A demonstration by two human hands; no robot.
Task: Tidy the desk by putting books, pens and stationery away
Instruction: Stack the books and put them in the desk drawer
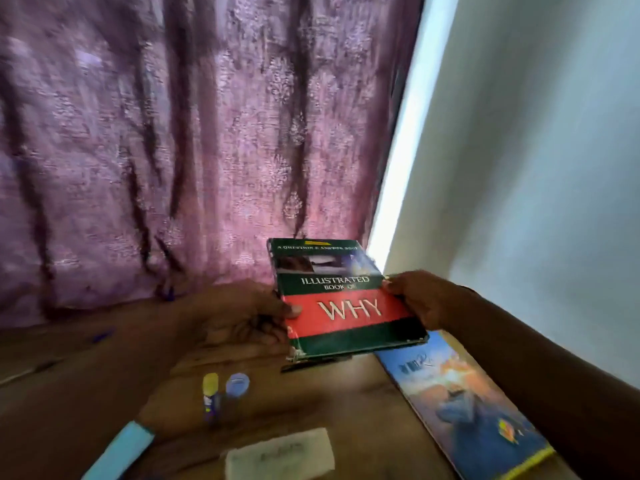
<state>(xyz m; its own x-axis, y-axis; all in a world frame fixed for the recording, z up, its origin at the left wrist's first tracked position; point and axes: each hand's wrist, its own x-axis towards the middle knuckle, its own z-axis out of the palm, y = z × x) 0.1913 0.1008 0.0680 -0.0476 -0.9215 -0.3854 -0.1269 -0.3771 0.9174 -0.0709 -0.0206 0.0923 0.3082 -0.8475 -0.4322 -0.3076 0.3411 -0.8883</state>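
Head view: I see both hands holding the green-and-red book (341,303) above the table (346,396), left hand (242,320) and right hand (420,299) fingers pinching its edges. Nearer lie a glue stick (211,393), blue cap (237,384), white slip (280,457); a blue book (467,410) sits right. Purple curtain (173,150) hangs behind.

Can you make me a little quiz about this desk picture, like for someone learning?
1. True or false: both hands hold the green and red hardcover book.
2. Which thing lies flat along the wall on the wooden desk? A) blue picture book B) metal ruler C) black laptop
3. Fill in: the yellow-capped glue stick stands beside a ____-capped one.

Key:
1. True: left hand and right hand grip its side edges.
2. A, the blue picture book.
3. blue
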